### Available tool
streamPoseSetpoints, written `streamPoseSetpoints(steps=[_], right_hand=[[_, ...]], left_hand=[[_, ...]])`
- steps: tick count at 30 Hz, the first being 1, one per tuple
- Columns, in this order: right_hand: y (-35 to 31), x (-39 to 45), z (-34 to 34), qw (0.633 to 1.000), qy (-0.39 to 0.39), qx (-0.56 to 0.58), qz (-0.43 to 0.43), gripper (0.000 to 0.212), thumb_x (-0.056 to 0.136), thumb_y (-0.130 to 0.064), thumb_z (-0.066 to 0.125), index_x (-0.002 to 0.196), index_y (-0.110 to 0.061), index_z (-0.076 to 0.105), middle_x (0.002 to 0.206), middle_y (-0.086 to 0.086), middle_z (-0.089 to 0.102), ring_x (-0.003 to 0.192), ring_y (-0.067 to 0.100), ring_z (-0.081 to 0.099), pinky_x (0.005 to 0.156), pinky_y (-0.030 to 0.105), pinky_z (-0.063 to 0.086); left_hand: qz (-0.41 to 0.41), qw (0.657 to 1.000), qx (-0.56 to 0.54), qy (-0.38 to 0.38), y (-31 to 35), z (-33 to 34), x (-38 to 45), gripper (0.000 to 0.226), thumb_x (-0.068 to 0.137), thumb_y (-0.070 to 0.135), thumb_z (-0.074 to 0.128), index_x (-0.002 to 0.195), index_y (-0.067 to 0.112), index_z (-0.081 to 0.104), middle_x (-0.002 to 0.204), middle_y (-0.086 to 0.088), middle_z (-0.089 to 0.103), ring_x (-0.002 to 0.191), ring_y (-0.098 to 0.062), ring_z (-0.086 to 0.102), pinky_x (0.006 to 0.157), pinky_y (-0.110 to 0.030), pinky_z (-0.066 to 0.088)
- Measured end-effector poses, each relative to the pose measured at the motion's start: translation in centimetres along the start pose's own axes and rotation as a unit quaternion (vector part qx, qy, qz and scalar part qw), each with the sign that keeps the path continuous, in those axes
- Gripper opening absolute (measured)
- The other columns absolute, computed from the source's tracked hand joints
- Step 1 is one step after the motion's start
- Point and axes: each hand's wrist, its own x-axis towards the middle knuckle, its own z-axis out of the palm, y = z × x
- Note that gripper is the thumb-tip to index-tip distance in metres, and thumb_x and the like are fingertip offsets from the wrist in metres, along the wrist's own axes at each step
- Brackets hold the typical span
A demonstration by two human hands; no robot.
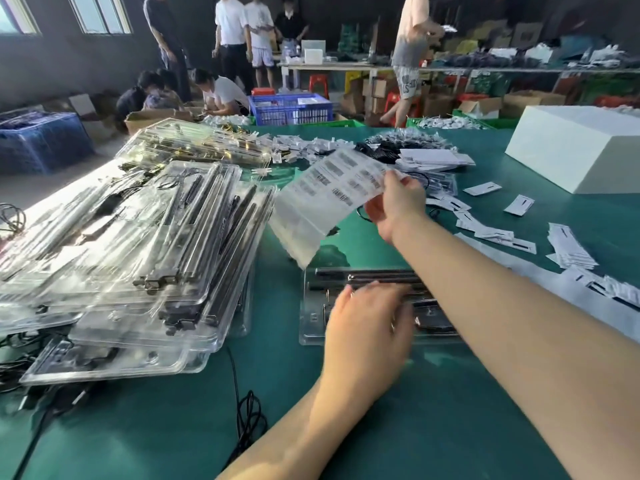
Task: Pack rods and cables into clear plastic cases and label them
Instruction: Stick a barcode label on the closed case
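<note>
Two bare forearms enter from the lower edge, and no sleeve, cuff, glove or wristwatch shows on either of them up to where the view cuts them off. The left hand (367, 327) is smeared by motion blur, so its fingers and nails cannot be made out clearly; a small glint near one finger may be a ring, but it is too blurred to tell. The right hand (394, 206) is sharper, with bare fingers, and no ring or band is visible above its grip or at the wrist below it.
</note>
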Motion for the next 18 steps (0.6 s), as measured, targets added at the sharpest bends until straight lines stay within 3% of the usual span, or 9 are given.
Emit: streamPoseSetpoints(steps=[2, 4, 7, 9, 12, 13, 15, 17, 18], right_hand=[[-0.4, 0.0, -2.2, 0.998, -0.021, -0.035, 0.046, 0.011, 0.097, -0.025, 0.057, 0.092, -0.016, 0.052, 0.093, 0.009, 0.063, 0.077, 0.022, 0.066, 0.052, 0.027, 0.052], [-0.4, -0.6, -4.6, 0.993, -0.066, -0.055, 0.076, 0.009, 0.097, -0.02, 0.056, 0.089, -0.015, 0.054, 0.077, 0.007, 0.068, 0.061, 0.018, 0.067, 0.047, 0.023, 0.049], [-0.2, -1.6, -7.7, 0.989, -0.117, -0.06, 0.074, 0.006, 0.099, -0.016, 0.052, 0.095, -0.011, 0.055, 0.072, 0.006, 0.071, 0.06, 0.019, 0.07, 0.059, 0.037, 0.057], [0.2, -2.0, -9.3, 0.985, -0.137, -0.073, 0.073, 0.008, 0.1, -0.016, 0.051, 0.098, -0.01, 0.055, 0.077, 0.008, 0.071, 0.065, 0.02, 0.07, 0.07, 0.042, 0.056], [0.6, -2.8, -10.5, 0.982, -0.145, -0.073, 0.098, 0.013, 0.101, -0.019, 0.049, 0.105, -0.009, 0.055, 0.085, 0.011, 0.07, 0.07, 0.023, 0.07, 0.068, 0.041, 0.056], [0.6, -3.1, -10.7, 0.983, -0.135, -0.068, 0.103, 0.016, 0.101, -0.022, 0.048, 0.108, -0.008, 0.054, 0.089, 0.012, 0.069, 0.073, 0.024, 0.068, 0.067, 0.04, 0.056], [0.8, -3.5, -11.0, 0.986, -0.063, -0.148, 0.03, 0.029, 0.101, -0.034, 0.047, 0.114, -0.009, 0.053, 0.098, 0.01, 0.067, 0.077, 0.018, 0.064, 0.066, 0.034, 0.053], [1.2, -4.3, -11.5, 0.945, 0.023, -0.296, -0.134, 0.051, 0.094, -0.051, 0.05, 0.13, -0.015, 0.045, 0.113, 0.005, 0.058, 0.086, 0.012, 0.058, 0.068, 0.024, 0.048], [1.7, -5.0, -11.8, 0.926, 0.017, -0.329, -0.187, 0.063, 0.088, -0.059, 0.053, 0.134, -0.019, 0.04, 0.116, 0.004, 0.054, 0.093, 0.012, 0.056, 0.074, 0.024, 0.049]], left_hand=[[-0.106, 0.974, -0.126, 0.159, -0.6, -1.1, 0.8, 0.026, 0.091, 0.027, 0.053, 0.115, 0.021, 0.062, 0.108, 0.011, 0.061, 0.103, -0.01, 0.054, 0.092, -0.033, 0.044], [-0.194, 0.937, -0.156, 0.246, -1.3, -2.9, 1.7, 0.036, 0.089, 0.032, 0.057, 0.124, 0.022, 0.053, 0.121, 0.006, 0.044, 0.113, -0.011, 0.035, 0.096, -0.033, 0.035], [-0.296, 0.926, -0.167, 0.167, -2.9, -4.5, 2.4, 0.069, 0.085, 0.047, 0.063, 0.143, 0.025, 0.034, 0.145, -0.002, 0.027, 0.131, -0.017, 0.023, 0.108, -0.043, 0.025], [-0.313, 0.922, -0.225, 0.04, -3.4, -4.8, 2.6, 0.085, 0.082, 0.05, 0.066, 0.149, 0.02, 0.025, 0.144, -0.001, 0.039, 0.131, -0.019, 0.038, 0.11, -0.041, 0.032], [-0.297, 0.868, -0.382, -0.109, -3.8, -4.3, 2.5, 0.048, 0.086, 0.025, 0.071, 0.13, 0.012, 0.056, 0.11, 0.001, 0.071, 0.097, -0.015, 0.069, 0.081, -0.031, 0.056], [-0.286, 0.864, -0.397, -0.121, -3.8, -4.0, 2.3, 0.031, 0.086, 0.014, 0.069, 0.117, 0.014, 0.065, 0.098, 0.001, 0.075, 0.086, -0.014, 0.071, 0.07, -0.027, 0.057], [-0.282, 0.859, -0.418, -0.084, -3.8, -3.8, 2.0, 0.025, 0.085, 0.0, 0.065, 0.095, 0.021, 0.074, 0.088, -0.001, 0.076, 0.074, -0.014, 0.071, 0.057, -0.024, 0.055], [-0.301, 0.843, -0.446, -0.022, -4.0, -3.7, 2.0, 0.032, 0.084, -0.005, 0.062, 0.084, 0.025, 0.076, 0.086, -0.003, 0.076, 0.072, -0.015, 0.071, 0.06, -0.029, 0.059], [-0.305, 0.837, -0.454, -0.001, -4.1, -3.5, 1.9, 0.031, 0.084, -0.006, 0.063, 0.083, 0.023, 0.076, 0.086, -0.004, 0.076, 0.074, -0.016, 0.071, 0.066, -0.031, 0.06]])
